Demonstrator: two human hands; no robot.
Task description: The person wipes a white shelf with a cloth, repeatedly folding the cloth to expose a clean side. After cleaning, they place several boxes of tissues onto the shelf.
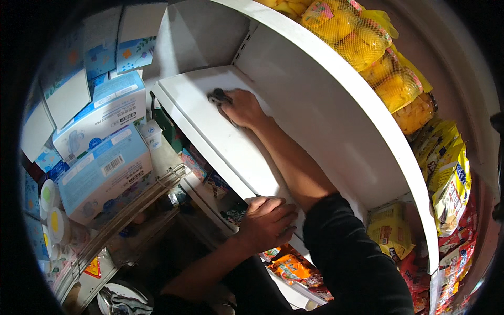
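Note:
My right hand [244,108] grips a dark, bunched cloth [217,96] and presses it on a white shelf board [252,165] near its far left end. The cloth's lower part is mostly covered by my fingers. Closer to me, my left hand [267,224] lies across the front edge [197,143] of the same board with bent fingers; its thumb is hard to make out. Behind the board rises a white back panel [330,130]. Bright light falls on the board between my hands.
Light-blue boxes of absorbent pads [106,169] crowd a rack at left, beside lidded tubs [59,226]. A curved upper shelf edge [354,98] arches over my right arm, carrying netted jars of yellow fruit [362,43] and yellow snack bags [451,189]. Orange packets [289,267] lie below.

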